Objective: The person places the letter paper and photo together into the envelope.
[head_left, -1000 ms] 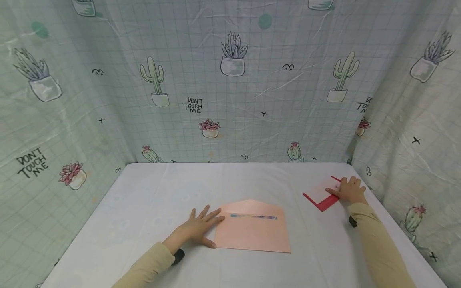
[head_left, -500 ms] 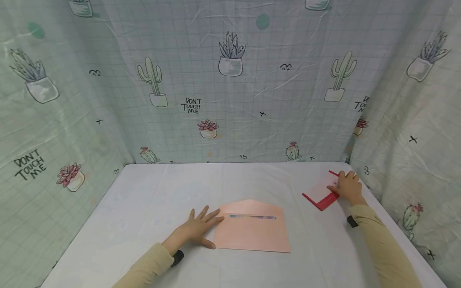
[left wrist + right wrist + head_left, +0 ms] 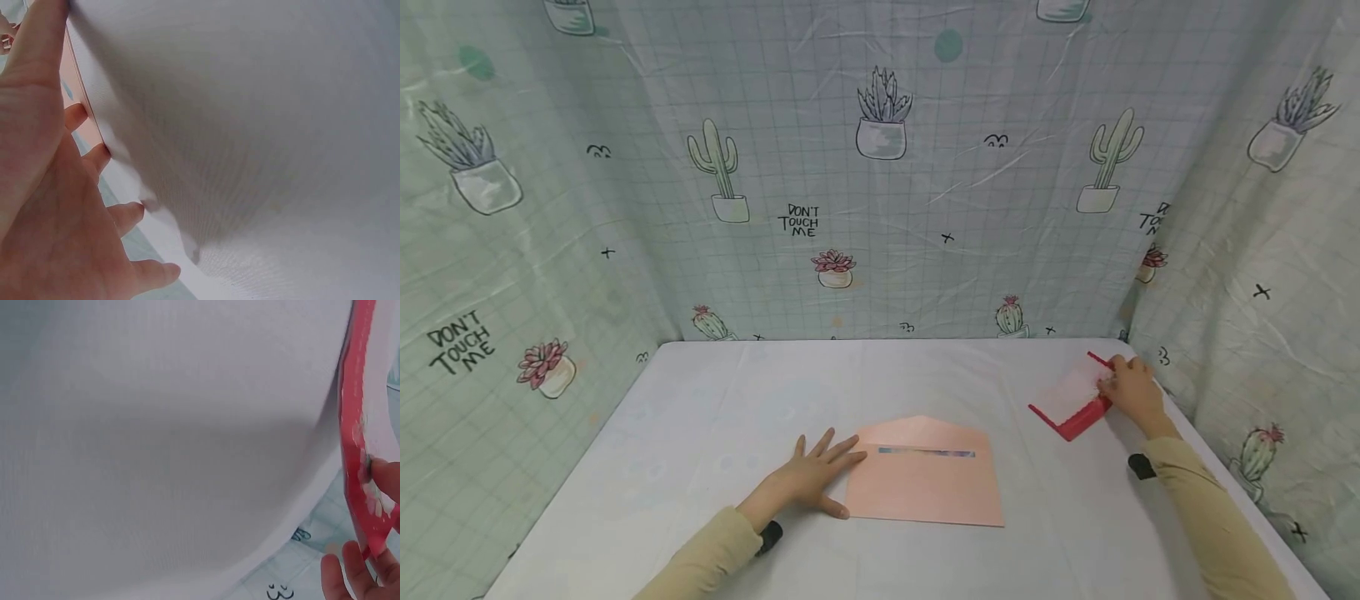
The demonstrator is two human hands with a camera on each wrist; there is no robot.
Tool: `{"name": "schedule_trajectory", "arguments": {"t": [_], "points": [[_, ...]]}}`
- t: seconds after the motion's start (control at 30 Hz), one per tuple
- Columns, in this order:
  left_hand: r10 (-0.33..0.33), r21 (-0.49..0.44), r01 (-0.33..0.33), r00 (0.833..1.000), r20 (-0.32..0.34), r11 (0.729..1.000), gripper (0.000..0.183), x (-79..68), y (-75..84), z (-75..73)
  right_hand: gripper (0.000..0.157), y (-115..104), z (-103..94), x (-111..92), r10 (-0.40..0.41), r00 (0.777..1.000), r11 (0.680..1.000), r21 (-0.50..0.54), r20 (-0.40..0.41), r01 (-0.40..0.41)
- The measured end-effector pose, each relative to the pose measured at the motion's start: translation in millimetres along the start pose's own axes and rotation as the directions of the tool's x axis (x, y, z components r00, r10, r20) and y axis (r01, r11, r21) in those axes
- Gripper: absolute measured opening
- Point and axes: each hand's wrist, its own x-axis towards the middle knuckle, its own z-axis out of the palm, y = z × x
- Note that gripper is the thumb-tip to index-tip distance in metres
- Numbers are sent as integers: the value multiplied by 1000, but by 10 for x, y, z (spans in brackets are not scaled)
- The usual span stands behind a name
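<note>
A peach envelope (image 3: 925, 490) lies on the white table with its pointed flap toward the back and a thin blue patterned strip showing across it. My left hand (image 3: 808, 477) is spread flat at its left edge, fingertips touching that side. Farther right, a pale pink card with a red border (image 3: 1084, 419) is held by my right hand (image 3: 1135, 393) at its right end. In the right wrist view, the thumb presses the face of the card (image 3: 354, 394) while fingers sit behind its corner. That end is raised off the table; part of the card is hidden by the hand.
The white table (image 3: 760, 392) reaches back to a curtain (image 3: 880, 200) printed with cacti, which also hangs along both sides. Close beside the right hand is the table's right edge. A dark band (image 3: 1141, 467) is on the right wrist.
My right hand has closed its grip on the card's right end and lifted it slightly, with the fingers drawing together. My left hand and the envelope stay in place.
</note>
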Motion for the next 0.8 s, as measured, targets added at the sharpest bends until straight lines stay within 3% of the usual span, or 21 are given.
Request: {"name": "schedule_trajectory", "arguments": {"t": [0.27,0.43,0.53,0.63,0.8], "points": [[-6,5,6,1000,-7,1000,88,4,4,5,24,74,-244,-48,-61,998,994,89,34,58],[0,12,1,1000,-9,1000,88,10,-5,16,19,85,-425,-136,-60,997,989,141,50,52],[2,14,-2,1000,-5,1000,88,12,-7,12,26,106,-527,-180,-34,991,979,204,129,7],[0,8,0,1000,-1,1000,88,14,-12,14,35,126,-621,-219,0,971,959,274,238,-67],[-5,7,5,1000,-1,1000,89,18,-17,27,47,161,-713,-253,24,937,905,391,349,-169]]}}
